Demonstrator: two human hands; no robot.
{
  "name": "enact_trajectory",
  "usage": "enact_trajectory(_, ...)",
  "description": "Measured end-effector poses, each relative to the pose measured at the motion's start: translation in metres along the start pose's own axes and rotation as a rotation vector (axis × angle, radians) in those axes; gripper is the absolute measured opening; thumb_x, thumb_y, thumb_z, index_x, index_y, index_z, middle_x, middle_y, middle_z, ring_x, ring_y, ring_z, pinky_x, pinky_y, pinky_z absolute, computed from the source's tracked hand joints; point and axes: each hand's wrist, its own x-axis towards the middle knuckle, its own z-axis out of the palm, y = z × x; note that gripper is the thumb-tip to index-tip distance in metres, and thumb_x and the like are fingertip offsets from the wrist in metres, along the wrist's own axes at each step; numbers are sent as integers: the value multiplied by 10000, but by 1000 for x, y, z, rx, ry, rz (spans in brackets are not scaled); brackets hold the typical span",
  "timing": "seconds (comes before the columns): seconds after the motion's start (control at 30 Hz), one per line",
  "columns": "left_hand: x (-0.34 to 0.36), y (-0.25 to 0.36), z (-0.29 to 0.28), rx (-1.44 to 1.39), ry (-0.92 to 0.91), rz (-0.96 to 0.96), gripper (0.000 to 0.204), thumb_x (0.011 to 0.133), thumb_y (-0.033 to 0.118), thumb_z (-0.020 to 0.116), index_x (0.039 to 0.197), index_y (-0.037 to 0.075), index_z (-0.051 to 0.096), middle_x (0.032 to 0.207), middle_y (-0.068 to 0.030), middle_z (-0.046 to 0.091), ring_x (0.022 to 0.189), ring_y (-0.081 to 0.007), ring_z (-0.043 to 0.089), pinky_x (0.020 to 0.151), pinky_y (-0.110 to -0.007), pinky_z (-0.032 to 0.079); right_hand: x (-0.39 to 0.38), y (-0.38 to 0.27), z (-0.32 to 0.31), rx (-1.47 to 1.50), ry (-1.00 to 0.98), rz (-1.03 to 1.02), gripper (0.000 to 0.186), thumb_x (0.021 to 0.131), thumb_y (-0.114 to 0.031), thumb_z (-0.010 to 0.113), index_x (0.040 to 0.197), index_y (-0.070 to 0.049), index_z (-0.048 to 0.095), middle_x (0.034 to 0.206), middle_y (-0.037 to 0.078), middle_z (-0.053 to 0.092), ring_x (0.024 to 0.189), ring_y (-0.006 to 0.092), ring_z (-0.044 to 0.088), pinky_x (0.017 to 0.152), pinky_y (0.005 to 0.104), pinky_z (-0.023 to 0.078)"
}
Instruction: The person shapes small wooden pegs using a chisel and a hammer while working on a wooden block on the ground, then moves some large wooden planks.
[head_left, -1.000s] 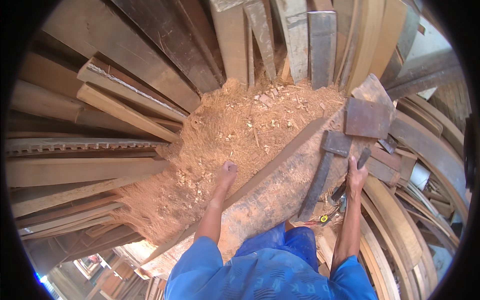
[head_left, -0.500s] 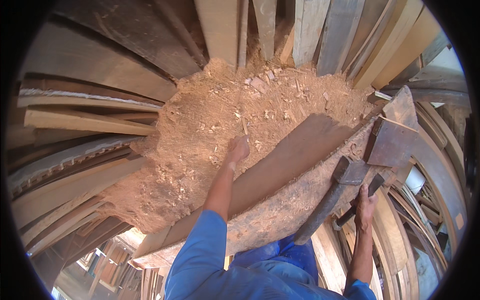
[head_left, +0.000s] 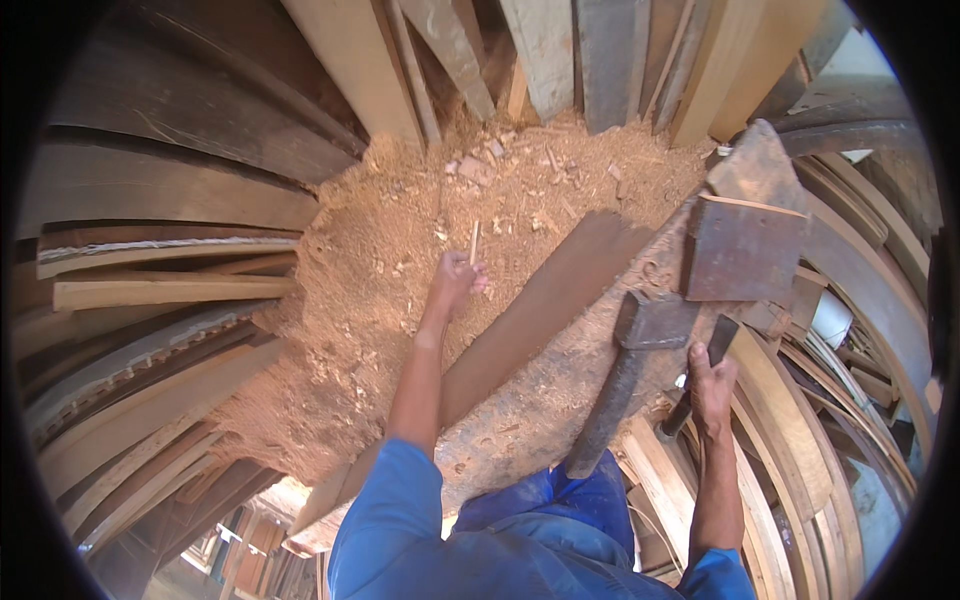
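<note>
My left hand [head_left: 456,284] is raised over the shavings beyond the workbench, its fingers closed on a thin pale wooden stick [head_left: 474,243] that points upward. At the bench's right end, my right hand [head_left: 712,392] is wrapped round a dark bar-shaped tool [head_left: 722,340] with a flattened upper end; its kind is unclear. Just left of that hand, a heavy dark hammer-shaped tool [head_left: 605,405] lies across the near edge of the rough wooden workbench [head_left: 545,405]. Beyond it on the bench is a brown rectangular plate [head_left: 748,250]. A dark brown board [head_left: 545,305] runs along the bench's far side.
Sawdust and shavings [head_left: 350,300] cover the ground beyond the bench, with small wood offcuts [head_left: 477,172] at the far side. Planks [head_left: 170,290] lean all around on the left and at the back. More boards [head_left: 790,450] stand close on the right, near a white cylinder [head_left: 830,318].
My left hand has risen off the shavings, and the stick now stands upright in its fingers. My right hand still grips the dark tool. The whole view has shifted slightly.
</note>
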Motion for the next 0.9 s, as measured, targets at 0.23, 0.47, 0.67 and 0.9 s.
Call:
enact_trajectory(0.23, -160, 105, 44, -247, -239, 225, 271, 1021, 128, 472, 1229, -45, 496, 1144, -216, 654, 863, -233, 708, 812, -334, 581, -3, 14, 0, -7, 69, -50, 379, 922, -335, 646, 644, -97, 546, 603, -54, 455, 557, 82, 417, 488, 314, 312)
enact_trajectory(0.47, -283, 132, 119, -340, -540, 331, 316, 1025, 179, 488, 1247, -43, 522, 1103, -234, 669, 818, -245, 719, 740, -314, 581, -28, 28, -8, 355, 101, 24, 304, 894, -335, 702, 833, -38, 680, 657, -16, 537, 573, 78, 441, 498, 318, 371)
enact_trajectory(0.67, -330, 93, 214, 504, -591, 291, 234, 972, 175, 588, 1100, -13, 641, 893, -88, 720, 674, -131, 635, 623, -249, 500, -139, 91, -61, 1267, -185, 37, 429, 905, -390, 712, 1128, -25, 678, 775, -1, 612, 559, 14, 484, 477, 179, 398)
enact_trajectory(0.9, -370, 38, 332, 1119, -755, 521, 147, 894, 115, 680, 994, 7, 672, 793, -115, 678, 703, -181, 626, 672, -326, 502, -206, 201, -102, 1124, 107, -21, 282, 929, -245, 679, 1097, -19, 671, 769, 16, 662, 577, 22, 501, 521, 175, 409)
